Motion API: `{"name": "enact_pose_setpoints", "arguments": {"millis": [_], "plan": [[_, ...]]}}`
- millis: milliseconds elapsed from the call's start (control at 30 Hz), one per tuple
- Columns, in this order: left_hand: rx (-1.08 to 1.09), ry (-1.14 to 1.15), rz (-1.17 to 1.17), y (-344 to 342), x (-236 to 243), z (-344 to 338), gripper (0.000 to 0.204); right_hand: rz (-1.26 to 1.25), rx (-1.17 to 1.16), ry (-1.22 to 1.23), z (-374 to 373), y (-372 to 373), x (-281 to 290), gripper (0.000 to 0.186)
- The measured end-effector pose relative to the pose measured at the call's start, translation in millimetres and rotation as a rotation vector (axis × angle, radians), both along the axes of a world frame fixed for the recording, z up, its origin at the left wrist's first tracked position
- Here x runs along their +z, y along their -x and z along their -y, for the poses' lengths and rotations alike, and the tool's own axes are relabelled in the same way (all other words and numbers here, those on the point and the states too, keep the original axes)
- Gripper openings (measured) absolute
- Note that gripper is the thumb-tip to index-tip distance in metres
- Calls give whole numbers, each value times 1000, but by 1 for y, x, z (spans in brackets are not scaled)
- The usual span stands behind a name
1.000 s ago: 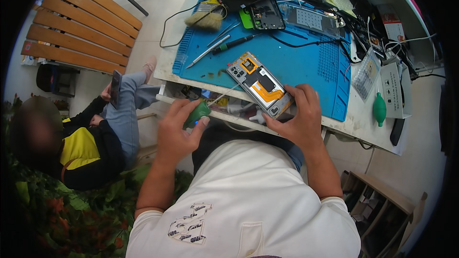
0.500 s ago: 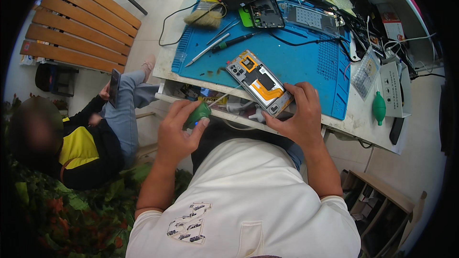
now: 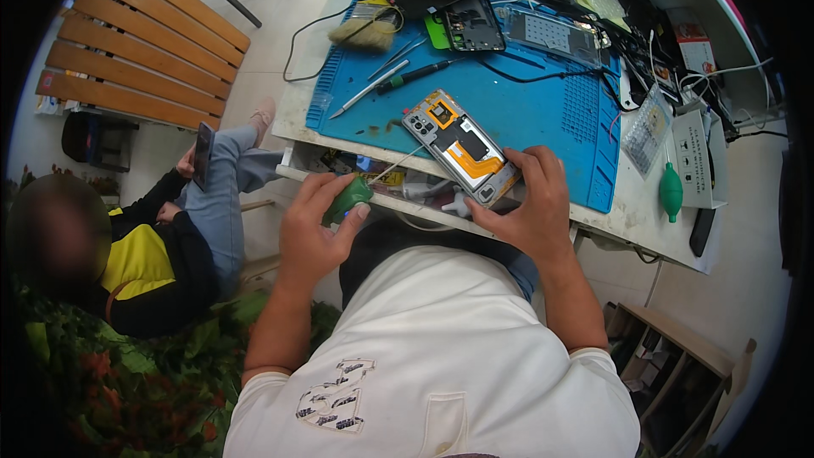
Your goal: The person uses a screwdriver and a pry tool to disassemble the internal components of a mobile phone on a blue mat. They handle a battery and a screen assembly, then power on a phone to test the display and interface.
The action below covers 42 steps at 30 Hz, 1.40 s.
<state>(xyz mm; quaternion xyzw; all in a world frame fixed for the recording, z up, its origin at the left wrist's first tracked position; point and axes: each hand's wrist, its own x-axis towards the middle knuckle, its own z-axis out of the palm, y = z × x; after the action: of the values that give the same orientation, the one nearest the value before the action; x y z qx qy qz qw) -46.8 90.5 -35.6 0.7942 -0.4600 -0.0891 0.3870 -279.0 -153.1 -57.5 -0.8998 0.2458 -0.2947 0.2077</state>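
Observation:
My right hand (image 3: 536,199) is closed on the lower end of a smartphone with its back cover off (image 3: 462,146). The phone's cameras, orange flex parts and black patch face up. My left hand (image 3: 315,225) wraps around a rounded green tool with a thin straight shaft (image 3: 349,197). The shaft's far end reaches the phone's left edge; whether it touches is too small to tell. A small whitish piece (image 3: 458,204) shows beside my right thumb, and I cannot tell whether it is held. Beneath the hands, a drawer (image 3: 292,175) stands partly pulled out with assorted items inside.
A blue repair mat (image 3: 526,136) covers much of the desk. On it lie a bristle brush (image 3: 365,27), a dark-handled screwdriver (image 3: 415,76), a white pen-like tool (image 3: 369,89) and phone parts (image 3: 471,24). A green blower bulb (image 3: 671,193) sits at right. A seated person (image 3: 148,254) holds a phone at left.
Hands, phone and green tool stay in nearly the same place. The green tool has shifted very slightly in my left hand.

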Motion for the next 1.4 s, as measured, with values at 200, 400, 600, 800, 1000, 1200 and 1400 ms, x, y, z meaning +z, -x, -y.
{"name": "enact_pose_setpoints", "arguments": {"millis": [200,400,600,800,1000,1200,1400], "plan": [[71,31,160,-53,26,18,46,-3,2,-76,1,3,2,77],[30,-149,335,-101,26,75,51,-61,12,-55,14,11,15,77],[-4,-152,451,-111,25,115,54,-141,38,16,27,26,20,81],[-56,-52,550,-114,29,111,53,-86,15,69,22,28,16,87],[-241,4,652,-93,27,99,24,-92,15,38,22,27,15,88],[-219,-114,572,-83,22,106,18,-126,22,20,22,31,17,87],[-132,-296,415,-80,32,119,22,-143,41,-15,23,30,21,81]]}}
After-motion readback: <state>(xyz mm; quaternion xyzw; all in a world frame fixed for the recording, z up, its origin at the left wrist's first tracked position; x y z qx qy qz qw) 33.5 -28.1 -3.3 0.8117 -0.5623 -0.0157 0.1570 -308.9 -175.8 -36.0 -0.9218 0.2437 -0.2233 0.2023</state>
